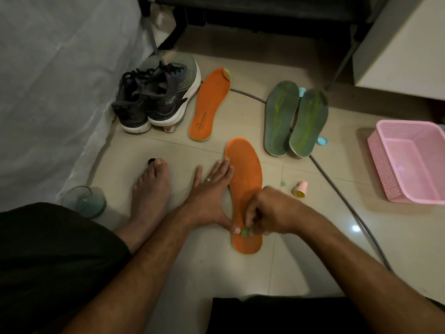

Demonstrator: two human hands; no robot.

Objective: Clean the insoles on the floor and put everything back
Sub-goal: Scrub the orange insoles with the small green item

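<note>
Orange insole (pixel 245 179) lies flat on the tiled floor (pixel 301 273) in front of the seated person, toe end pointing away, heel end nearest the knees. The left hand (pixel 209 196) lies spread and flat along the insole's left edge, fingers straight and resting partly on the floor and partly on the insole's rim, thumb reaching onto the heel area. The right hand (pixel 272 210) is curled over the heel part, its fingertips pinching a small green piece (pixel 245 232) against the insole, just beside the left thumb; what that piece is cannot be told. A second orange insole (pixel 209 104) lies farther off, beside a pair of dark sneakers (pixel 156 97) with white soles. To the right of that, two green insoles (pixel 296 119) lie side by side, overlapping slightly, across a grey cable (pixel 337 186) that curves over the floor. A small pink and yellow bottle (pixel 300 189) lies near the right hand, apart from the insole. A pink plastic basket (pixel 385 162) stands at the right edge. A bare foot (pixel 150 191) rests left of the left hand, and a clear glass (pixel 84 201) lies beside it
</note>
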